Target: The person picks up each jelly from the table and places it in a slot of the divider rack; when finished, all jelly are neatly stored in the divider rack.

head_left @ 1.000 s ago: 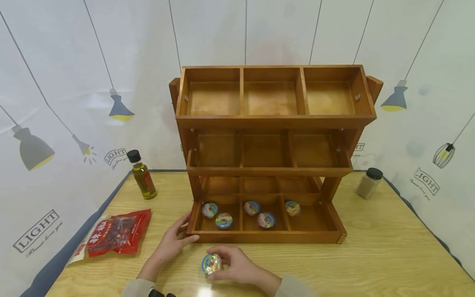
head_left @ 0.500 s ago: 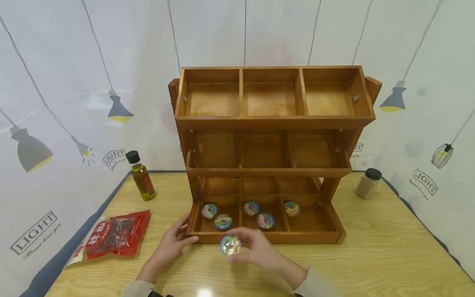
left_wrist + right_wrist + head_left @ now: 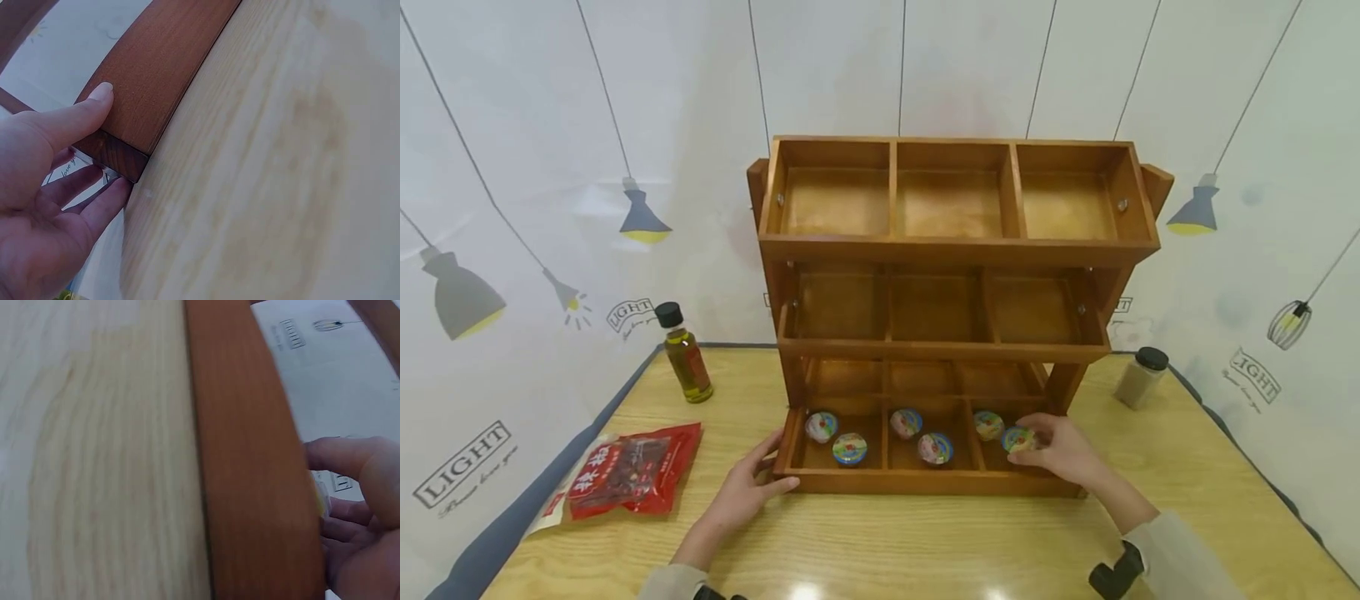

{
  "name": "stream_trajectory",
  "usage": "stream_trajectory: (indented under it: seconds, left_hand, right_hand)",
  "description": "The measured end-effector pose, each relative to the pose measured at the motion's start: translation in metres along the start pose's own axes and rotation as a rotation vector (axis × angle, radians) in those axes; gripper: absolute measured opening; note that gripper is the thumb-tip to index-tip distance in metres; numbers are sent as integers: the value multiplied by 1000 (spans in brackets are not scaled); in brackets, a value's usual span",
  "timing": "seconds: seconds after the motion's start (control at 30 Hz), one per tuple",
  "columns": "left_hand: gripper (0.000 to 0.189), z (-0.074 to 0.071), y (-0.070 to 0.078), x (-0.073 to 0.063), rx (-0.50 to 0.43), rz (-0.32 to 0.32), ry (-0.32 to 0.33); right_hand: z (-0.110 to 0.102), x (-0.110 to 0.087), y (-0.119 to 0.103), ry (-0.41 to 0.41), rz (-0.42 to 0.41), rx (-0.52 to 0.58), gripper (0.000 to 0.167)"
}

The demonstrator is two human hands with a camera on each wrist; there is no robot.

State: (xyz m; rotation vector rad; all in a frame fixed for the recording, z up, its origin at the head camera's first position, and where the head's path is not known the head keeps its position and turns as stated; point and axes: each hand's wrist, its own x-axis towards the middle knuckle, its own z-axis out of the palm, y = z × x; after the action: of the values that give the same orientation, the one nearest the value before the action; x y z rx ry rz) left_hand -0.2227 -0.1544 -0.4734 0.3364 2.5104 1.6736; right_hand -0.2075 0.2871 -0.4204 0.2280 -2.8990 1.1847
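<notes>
A three-tier wooden rack (image 3: 955,247) stands on the table. My left hand (image 3: 739,493) holds the left front corner of its bottom tray (image 3: 925,482), thumb on the front board and fingers against the side, as the left wrist view (image 3: 56,175) shows. In the tray's right compartment my right hand (image 3: 1063,448) pinches a small foil-lidded jelly cup (image 3: 1015,440) between thumb and fingers. Beside it lies another jelly cup (image 3: 988,426). Two more sit in the left compartment and two in the middle one. In the right wrist view, the front board (image 3: 256,456) hides most of the held cup.
To the left lie a red snack bag (image 3: 632,471) and, farther back, an oil bottle (image 3: 688,362) with a black cap. A spice jar (image 3: 1140,379) stands right of the rack. The two upper tiers overhang the bottom tray.
My right hand has carried the jelly cup from the table in front, up and rightward, into the tray's right compartment. The left hand has stayed at the tray corner.
</notes>
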Motion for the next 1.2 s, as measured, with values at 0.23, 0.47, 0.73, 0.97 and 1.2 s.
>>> stream_trajectory:
  seconds: [0.23,0.47,0.73,0.97,1.2]
  left_hand:
    - [74,2,3,0,2,13,1]
    - [77,4,0,1,12,7,1]
    - [77,3,-1,1,-16,3,4]
    - [77,4,2,6,-8,-14,8]
    - [72,2,6,8,-63,-30,-36]
  right_hand:
    - [1,3,13,12,41,-125,56]
    - [5,7,14,-19,25,-101,52]
    - [-3,8,17,-85,-45,-118,49]
    - [-10,-2,18,-69,-80,-49,51]
    - [-5,-24,26,76,-140,-55,41]
